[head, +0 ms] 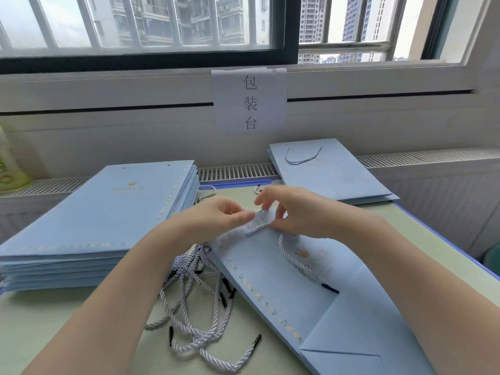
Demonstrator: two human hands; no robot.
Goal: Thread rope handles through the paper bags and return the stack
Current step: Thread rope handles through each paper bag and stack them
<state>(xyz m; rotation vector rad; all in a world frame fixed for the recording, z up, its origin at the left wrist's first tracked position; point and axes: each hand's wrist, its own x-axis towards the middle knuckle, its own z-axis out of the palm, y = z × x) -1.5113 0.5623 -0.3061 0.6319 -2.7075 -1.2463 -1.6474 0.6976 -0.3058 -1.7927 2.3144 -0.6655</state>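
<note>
Both hands work at the top edge of a light blue bag lying flat on the green table, its mouth end raised toward the hands and its folded base nearest the camera. The left hand pinches the bag's upper edge between thumb and fingers. The right hand has its fingers curled over the same edge and pinches a white twisted rope there; a short length of the rope lies across the lifted edge between the two hands, and the rest trails down over the bag face to a black tip. Whether the rope passes through a hole cannot be told, as the fingers cover that spot. Loose ropes lie in a tangled heap on the table just left of the bag, between the forearms. A stack of flat bags with open punched holes at the far edge sits at the left. Finished bags, the top one showing a rope handle, lie at the far right, partly over the radiator grille. A paper sign hangs below the window.
</note>
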